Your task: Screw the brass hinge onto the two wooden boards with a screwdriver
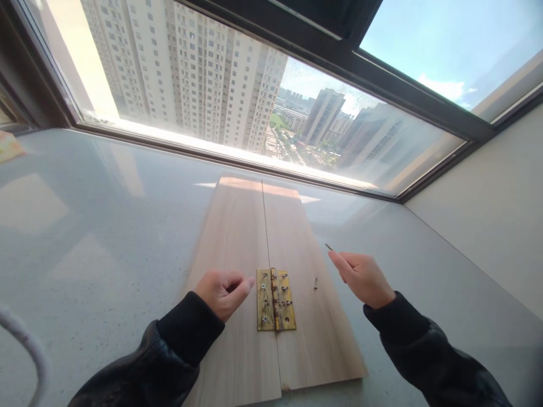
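Two pale wooden boards (229,237) lie side by side with a narrow seam between them. Across that seam rests a worn brass hinge (275,299), with several screws standing in its holes; the lower right hole shows bare. My left hand (224,293) is curled over the left board, thumb tip at the hinge's left edge, and I see nothing in its fingers. Out past the right board, my right hand (360,277) pinches a small thin screw (328,247), its end poking out beyond the fingertips. A loose screw (315,284) lies on the right board.
The boards lie on a pale speckled sill (119,271) below a dark-framed window (237,156). A white wall (479,198) rises on the right. At the lower left, a white curved cord or tube (31,345) enters the view.
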A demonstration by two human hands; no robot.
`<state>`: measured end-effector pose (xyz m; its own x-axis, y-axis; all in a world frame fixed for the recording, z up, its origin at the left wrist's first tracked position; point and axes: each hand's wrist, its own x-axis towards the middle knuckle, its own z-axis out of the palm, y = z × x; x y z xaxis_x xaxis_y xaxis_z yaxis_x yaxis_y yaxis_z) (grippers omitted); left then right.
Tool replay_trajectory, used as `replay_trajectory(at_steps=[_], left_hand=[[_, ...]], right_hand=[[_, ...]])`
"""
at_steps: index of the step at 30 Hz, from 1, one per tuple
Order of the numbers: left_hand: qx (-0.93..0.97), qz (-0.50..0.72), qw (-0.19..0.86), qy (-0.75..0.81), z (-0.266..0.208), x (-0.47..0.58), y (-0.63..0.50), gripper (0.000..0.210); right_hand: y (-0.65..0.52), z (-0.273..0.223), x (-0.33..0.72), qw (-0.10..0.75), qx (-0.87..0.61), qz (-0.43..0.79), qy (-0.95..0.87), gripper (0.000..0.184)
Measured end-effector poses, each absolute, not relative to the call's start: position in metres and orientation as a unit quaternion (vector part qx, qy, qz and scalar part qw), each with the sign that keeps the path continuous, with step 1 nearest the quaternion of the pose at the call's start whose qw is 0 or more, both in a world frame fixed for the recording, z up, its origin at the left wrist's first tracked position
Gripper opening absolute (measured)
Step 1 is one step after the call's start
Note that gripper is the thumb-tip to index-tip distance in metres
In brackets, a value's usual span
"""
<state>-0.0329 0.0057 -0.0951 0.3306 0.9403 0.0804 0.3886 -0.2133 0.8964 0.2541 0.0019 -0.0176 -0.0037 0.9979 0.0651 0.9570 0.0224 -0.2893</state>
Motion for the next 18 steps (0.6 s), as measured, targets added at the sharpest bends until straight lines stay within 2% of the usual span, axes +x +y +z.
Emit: replay_trajectory(at_steps=[4,8,18], left_hand=[[0.71,0.339,0.399,0.471,-0.1,-0.033,0.006,0.042],[0.716,0.331,0.391,0.474,-0.102,-0.033,0.006,0.042],[0.718,0.328,0.391,0.474,-0.098,-0.034,0.004,0.042]], right_hand=[[-0.007,-0.063,0.264,0.194,-0.699,0.054,-0.686,0.043],[-0.022,-0.078,0.261,0.223,-0.658,0.092,-0.714,0.023],[-0.026,-0.081,0.264,0.215,-0.628,0.159,-0.731,0.019]])
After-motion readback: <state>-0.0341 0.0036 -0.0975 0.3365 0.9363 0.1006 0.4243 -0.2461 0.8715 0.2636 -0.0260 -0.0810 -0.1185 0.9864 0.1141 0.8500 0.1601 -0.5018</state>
